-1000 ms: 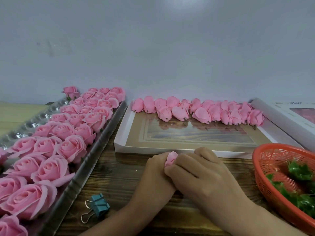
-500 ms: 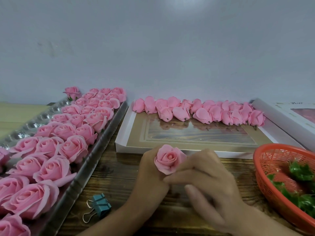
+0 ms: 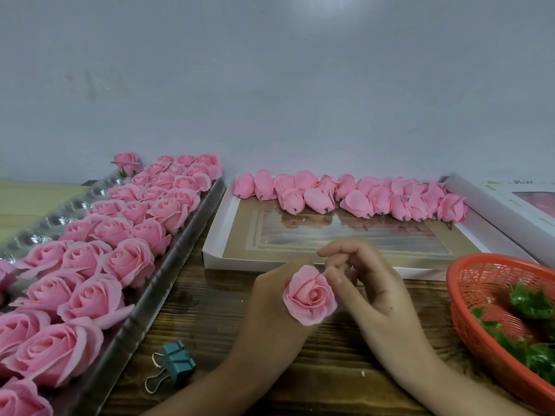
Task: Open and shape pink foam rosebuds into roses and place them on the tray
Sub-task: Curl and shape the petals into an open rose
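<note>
Your left hand (image 3: 270, 310) grips an opened pink rose (image 3: 309, 295) from below, over the middle of the wooden tabletop (image 3: 210, 310) toward its front edge. Your right hand (image 3: 372, 286) sits just beside it, fingers curled, thumb tip against the outer petal; whether it pinches that petal cannot be told. Along the left edge, the silver tray (image 3: 180, 250) carries rows of finished roses (image 3: 129, 262). Toward the far edge, closed rosebuds (image 3: 360, 196) line a shallow white box (image 3: 240, 263). A red basket (image 3: 468, 295) of green leaves (image 3: 528, 304) stands at the right edge; a teal binder clip (image 3: 177, 363) lies near the front.
</note>
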